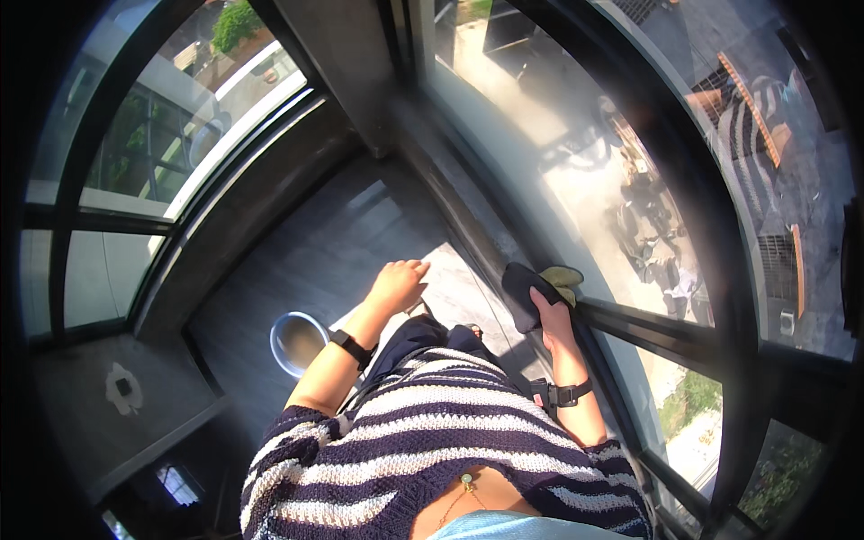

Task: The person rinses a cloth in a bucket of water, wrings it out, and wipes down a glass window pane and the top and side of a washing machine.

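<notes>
My right hand [556, 322] grips a dark folded cloth [525, 297], thumb on top. An olive-green piece of cloth [563, 278] sticks out past it on the window side. Both are at the lower frame of the large window [628, 202]; whether they touch it is unclear. In front of my body, my left hand [399, 287] hangs with its back up and the fingers loosely extended, and nothing shows in it. To the left of that forearm, a light-blue-rimmed bucket [273, 343] stands on the floor with murky, brownish liquid [302, 341] inside.
Dark-framed windows meet at a corner post [344, 61]. A low ledge [466, 196] runs beneath the right-hand window. Sunlight falls on the grey floor [324, 229] near my feet. A wall opening with a socket box [124, 387] is at the left. Reflections cross the glass.
</notes>
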Demonstrator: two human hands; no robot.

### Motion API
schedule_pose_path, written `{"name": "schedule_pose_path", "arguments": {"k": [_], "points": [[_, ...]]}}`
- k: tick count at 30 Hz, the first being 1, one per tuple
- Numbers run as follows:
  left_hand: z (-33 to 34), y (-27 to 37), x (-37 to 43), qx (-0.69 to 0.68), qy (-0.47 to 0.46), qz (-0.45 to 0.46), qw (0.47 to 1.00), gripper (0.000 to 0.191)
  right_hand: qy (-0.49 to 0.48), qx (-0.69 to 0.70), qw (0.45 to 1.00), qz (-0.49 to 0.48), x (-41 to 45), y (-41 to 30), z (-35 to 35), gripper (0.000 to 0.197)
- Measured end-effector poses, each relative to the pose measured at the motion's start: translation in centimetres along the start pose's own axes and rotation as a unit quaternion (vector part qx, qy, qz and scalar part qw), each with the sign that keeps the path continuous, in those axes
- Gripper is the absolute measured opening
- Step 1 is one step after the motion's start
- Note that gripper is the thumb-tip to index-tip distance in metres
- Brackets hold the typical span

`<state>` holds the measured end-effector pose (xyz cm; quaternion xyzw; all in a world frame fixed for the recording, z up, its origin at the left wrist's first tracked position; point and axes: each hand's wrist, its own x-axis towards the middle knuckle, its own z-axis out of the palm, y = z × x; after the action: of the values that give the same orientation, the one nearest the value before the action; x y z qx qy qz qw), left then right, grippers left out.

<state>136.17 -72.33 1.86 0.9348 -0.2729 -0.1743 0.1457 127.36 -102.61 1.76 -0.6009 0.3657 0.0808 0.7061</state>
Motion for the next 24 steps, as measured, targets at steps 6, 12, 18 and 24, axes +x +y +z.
{"name": "schedule_pose_path", "arguments": {"k": [6, 12, 18, 24], "points": [[0.4, -13.3, -12.3, -0.095, 0.132, -0.286, 0.945, 0.039, 0.173, -0.505, 0.636, -0.558, 4.3, -19.0, 12.5, 0.044], [7.8, -15.6, -21.4, -0.174, 0.094, -0.475, 0.857, 0.04, 0.313, -0.648, 0.309, -0.623, 12.9, -33.2, 26.6, 0.033], [15.0, -8.5, -25.2, -0.334, 0.052, -0.574, 0.746, 0.04, 0.19, -0.777, 0.171, -0.576, 30.6, -27.0, 37.7, 0.044], [18.2, -2.2, -26.1, -0.43, -0.026, -0.656, 0.62, 0.037, 0.025, -0.87, 0.159, -0.466, 41.0, -16.7, 39.8, 0.034]]}}
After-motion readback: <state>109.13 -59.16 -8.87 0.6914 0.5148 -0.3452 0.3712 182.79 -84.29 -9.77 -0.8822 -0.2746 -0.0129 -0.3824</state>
